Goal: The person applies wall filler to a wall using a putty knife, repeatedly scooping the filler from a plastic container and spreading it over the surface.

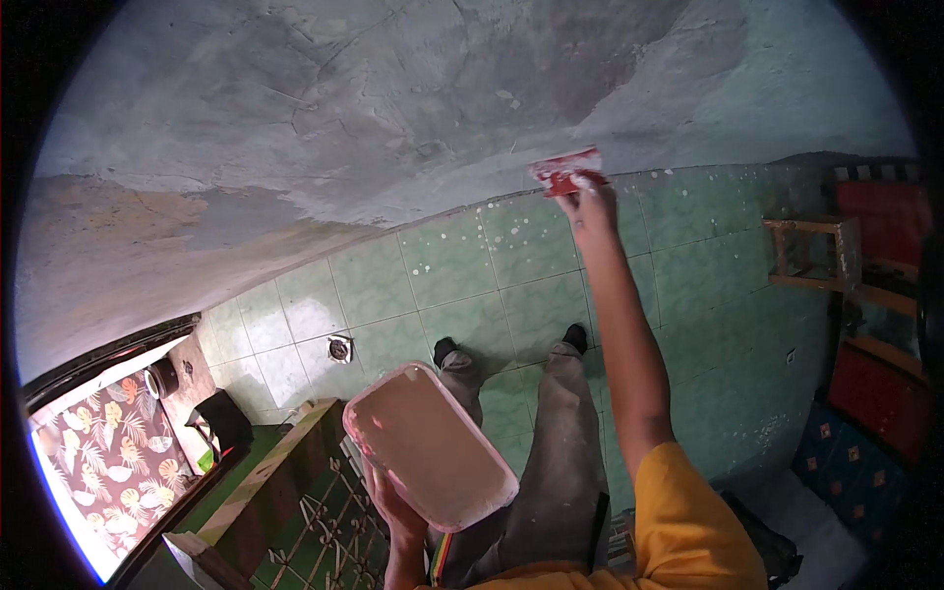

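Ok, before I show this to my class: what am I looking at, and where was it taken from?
There is no machine here, just a person's bare hands. The one picture comes from a wide fisheye camera on the person's head, looking down, so straight edges bend. The right hand holds a red, white-smeared scraper near the foot of a patchy grey wall. The left hand holds a pinkish tray. Below, white spots dot the green tiled floor; a wooden stool stands at the right.
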`<control>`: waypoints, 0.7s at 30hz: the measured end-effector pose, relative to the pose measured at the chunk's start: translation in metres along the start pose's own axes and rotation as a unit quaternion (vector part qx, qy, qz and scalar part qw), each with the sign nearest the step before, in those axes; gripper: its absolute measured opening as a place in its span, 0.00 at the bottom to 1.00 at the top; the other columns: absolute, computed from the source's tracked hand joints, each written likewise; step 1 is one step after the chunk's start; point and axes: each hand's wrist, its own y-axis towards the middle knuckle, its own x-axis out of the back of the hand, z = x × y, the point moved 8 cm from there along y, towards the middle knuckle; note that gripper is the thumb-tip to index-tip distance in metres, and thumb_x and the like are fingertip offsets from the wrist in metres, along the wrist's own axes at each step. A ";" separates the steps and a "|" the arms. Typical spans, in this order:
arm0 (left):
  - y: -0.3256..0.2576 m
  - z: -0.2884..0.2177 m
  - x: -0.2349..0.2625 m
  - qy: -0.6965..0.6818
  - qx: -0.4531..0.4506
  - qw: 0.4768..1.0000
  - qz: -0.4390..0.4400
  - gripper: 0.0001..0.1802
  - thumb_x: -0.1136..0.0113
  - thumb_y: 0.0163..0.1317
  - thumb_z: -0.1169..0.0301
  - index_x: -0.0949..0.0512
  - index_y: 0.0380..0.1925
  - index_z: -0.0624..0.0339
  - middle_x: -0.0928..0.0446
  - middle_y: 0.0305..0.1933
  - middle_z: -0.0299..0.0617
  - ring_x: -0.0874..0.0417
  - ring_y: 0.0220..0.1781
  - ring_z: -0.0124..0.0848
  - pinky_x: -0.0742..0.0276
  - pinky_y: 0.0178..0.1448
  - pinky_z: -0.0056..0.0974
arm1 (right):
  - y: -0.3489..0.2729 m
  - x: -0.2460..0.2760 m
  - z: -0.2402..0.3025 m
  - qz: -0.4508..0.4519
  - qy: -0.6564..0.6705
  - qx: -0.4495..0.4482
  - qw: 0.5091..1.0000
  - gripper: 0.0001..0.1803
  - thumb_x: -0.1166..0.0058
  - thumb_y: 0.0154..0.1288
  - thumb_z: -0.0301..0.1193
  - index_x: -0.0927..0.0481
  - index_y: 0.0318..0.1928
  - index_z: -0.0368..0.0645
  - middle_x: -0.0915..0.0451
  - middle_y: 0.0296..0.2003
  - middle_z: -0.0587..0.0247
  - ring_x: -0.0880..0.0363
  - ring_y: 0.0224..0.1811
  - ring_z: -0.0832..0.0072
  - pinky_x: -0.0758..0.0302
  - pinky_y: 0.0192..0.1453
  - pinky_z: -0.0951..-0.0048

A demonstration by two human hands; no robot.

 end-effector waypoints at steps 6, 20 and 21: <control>0.000 0.019 -0.010 -0.066 0.081 0.994 -0.013 0.24 0.56 0.73 0.68 0.34 0.65 0.69 0.31 0.65 0.54 0.29 0.66 0.46 0.34 0.68 0.43 | 0.049 -0.024 -0.063 -0.018 0.051 -0.036 0.998 0.10 0.50 0.67 0.21 0.27 0.49 0.36 0.23 0.46 0.57 0.19 0.45 0.67 0.15 0.55 0.61; 0.003 -0.004 0.019 0.067 -0.015 0.998 -0.001 0.26 0.62 0.77 0.61 0.35 0.66 0.69 0.33 0.67 0.52 0.31 0.68 0.43 0.36 0.69 0.42 | -0.060 -0.046 0.029 0.005 0.053 0.035 0.998 0.11 0.48 0.68 0.23 0.26 0.50 0.37 0.22 0.47 0.58 0.19 0.49 0.67 0.18 0.57 0.60; 0.002 -0.003 0.018 0.065 -0.014 0.998 0.001 0.26 0.62 0.77 0.61 0.35 0.66 0.69 0.33 0.67 0.52 0.31 0.68 0.43 0.36 0.69 0.42 | -0.042 -0.035 0.002 -0.002 0.038 0.010 0.999 0.11 0.49 0.68 0.23 0.26 0.50 0.38 0.22 0.47 0.58 0.19 0.49 0.67 0.18 0.56 0.61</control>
